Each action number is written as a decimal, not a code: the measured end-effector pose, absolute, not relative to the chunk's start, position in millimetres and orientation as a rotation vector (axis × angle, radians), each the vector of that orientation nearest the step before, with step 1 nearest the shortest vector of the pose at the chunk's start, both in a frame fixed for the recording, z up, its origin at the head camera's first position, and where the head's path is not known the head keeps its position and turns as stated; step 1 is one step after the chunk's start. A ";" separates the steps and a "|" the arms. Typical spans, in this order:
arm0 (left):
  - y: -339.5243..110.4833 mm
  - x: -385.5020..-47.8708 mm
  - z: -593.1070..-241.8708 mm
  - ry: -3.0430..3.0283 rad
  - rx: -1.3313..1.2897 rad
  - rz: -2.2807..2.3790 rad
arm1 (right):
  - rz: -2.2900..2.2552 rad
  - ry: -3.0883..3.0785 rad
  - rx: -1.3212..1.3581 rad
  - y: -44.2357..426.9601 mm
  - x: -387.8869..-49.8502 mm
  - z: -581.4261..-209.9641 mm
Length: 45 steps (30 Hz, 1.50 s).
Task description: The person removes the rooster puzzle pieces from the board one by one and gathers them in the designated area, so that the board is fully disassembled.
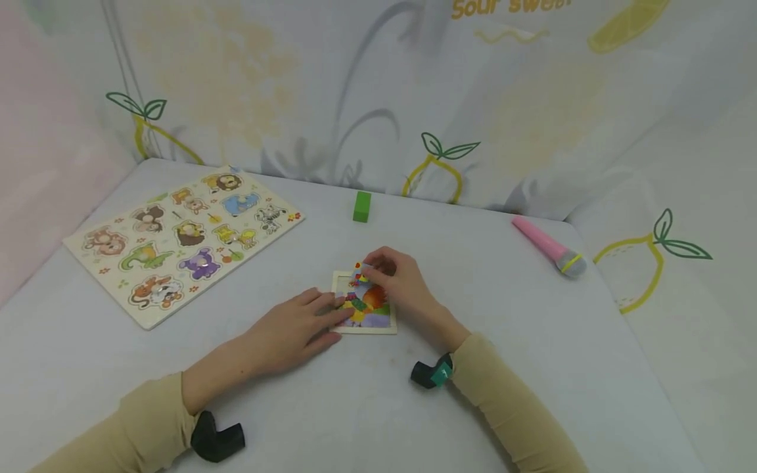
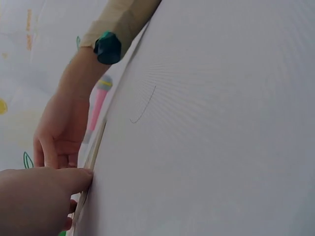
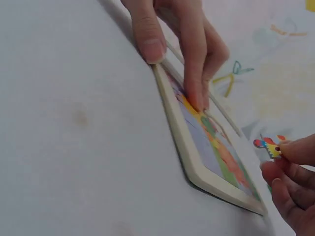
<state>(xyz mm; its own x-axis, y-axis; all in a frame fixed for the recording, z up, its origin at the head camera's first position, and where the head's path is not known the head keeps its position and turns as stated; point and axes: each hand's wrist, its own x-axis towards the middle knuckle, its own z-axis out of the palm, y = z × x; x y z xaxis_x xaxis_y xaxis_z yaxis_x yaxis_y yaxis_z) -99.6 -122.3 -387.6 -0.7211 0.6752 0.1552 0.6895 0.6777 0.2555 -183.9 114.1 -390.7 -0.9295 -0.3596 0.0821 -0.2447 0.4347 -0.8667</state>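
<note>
A small framed picture puzzle [image 1: 378, 320] with a colourful bird picture lies on the white table. The left hand [image 1: 301, 328] rests on its left side, fingertips on the picture and thumb at the near left edge; the right wrist view shows this hand [image 3: 184, 44] from the side. Between thumb and fingers the right hand [image 1: 408, 282] pinches a small colourful piece [image 3: 269, 146], just above the puzzle's upper part. In the left wrist view the right hand [image 2: 61, 123] is beyond the left hand [image 2: 39, 199], and its piece is hidden.
A large animal puzzle board [image 1: 171, 263] lies at the back left. Behind the small puzzle stands a green block [image 1: 362, 207]. A pink toy microphone [image 1: 547, 246] lies at the back right. Printed cloth [image 1: 331, 85] hangs along the table's far edge.
</note>
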 end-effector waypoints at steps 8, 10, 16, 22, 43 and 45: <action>-125.9 -101.4 -384.9 -2.821 -1.062 -0.419 | -1.439 2.570 -0.553 139.2 -198.0 -377.0; -127.5 -102.1 -384.3 -2.827 -1.051 -0.441 | -1.402 2.590 -0.533 143.9 -201.2 -376.5; -131.7 -103.1 -385.0 -2.854 -1.037 -0.620 | -1.356 2.658 -0.443 153.7 -207.8 -377.4; -136.3 -107.9 -389.6 -2.819 -1.004 -0.643 | -1.301 2.708 -0.360 157.7 -208.7 -377.1; -137.0 -113.8 -393.2 -2.837 -1.058 -0.576 | -1.016 2.910 -0.580 161.9 -215.6 -390.8; -137.2 -114.3 -393.6 -2.835 -1.059 -0.575 | -1.017 2.908 -0.577 161.4 -215.6 -391.3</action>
<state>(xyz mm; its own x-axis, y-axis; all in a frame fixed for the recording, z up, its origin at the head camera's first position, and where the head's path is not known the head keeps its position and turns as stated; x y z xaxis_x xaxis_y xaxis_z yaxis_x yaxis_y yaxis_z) -114.3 -137.2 -393.6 -0.7619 0.6209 0.1843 0.6436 0.6941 0.3225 -215.6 161.4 -391.3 -0.9322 -0.3441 0.1124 -0.3392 0.7215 -0.6036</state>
